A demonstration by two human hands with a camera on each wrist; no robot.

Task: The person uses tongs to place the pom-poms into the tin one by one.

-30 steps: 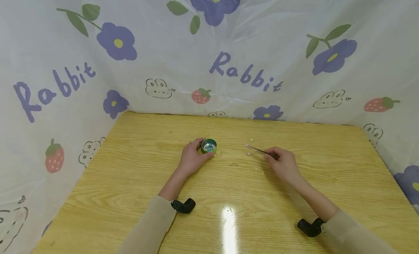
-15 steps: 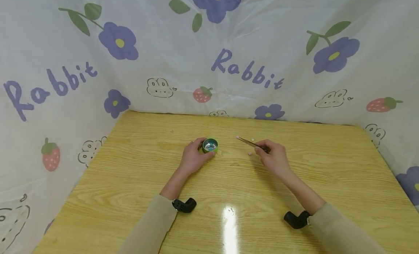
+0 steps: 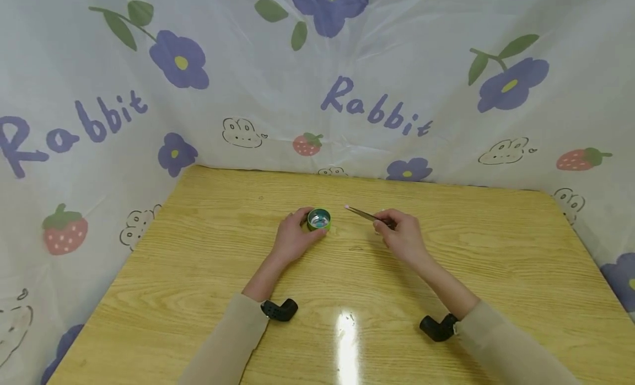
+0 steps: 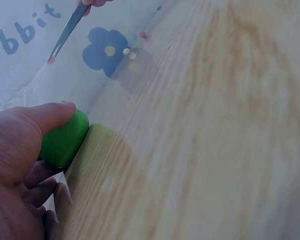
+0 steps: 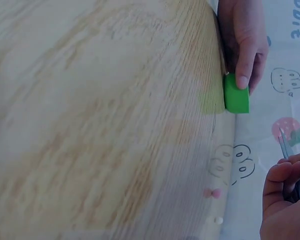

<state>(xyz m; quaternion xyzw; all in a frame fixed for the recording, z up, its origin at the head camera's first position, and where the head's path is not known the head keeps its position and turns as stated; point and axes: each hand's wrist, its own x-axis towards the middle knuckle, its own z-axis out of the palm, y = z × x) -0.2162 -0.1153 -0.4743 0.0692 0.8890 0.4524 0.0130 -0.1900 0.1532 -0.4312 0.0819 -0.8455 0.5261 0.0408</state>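
A small round green tin (image 3: 324, 228) with a silvery inside stands upright on the table, its top uncovered. My left hand (image 3: 294, 236) holds it from the left, thumb at the near side and fingers behind. My right hand (image 3: 405, 239) pinches a pair of metal tweezers (image 3: 364, 214) to the right of the tin, tips toward the left. Between the tips is a tiny pale pink ball (image 3: 346, 207), apart from the tin and raised off the table. Two small whitish balls (image 4: 126, 52) lie on the table in the left wrist view; my right hand largely hides them in the head view.
The wooden table (image 3: 297, 341) has a glossy top that reflects a light near its front. A white patterned cloth (image 3: 273, 98) hangs behind it and along the sides. Black wrist cameras (image 3: 280, 310) sit on both forearms.
My right hand has moved left with the tweezers, lifting the pink ball from near the two other balls toward the tin. My left hand and the tin stay in place.
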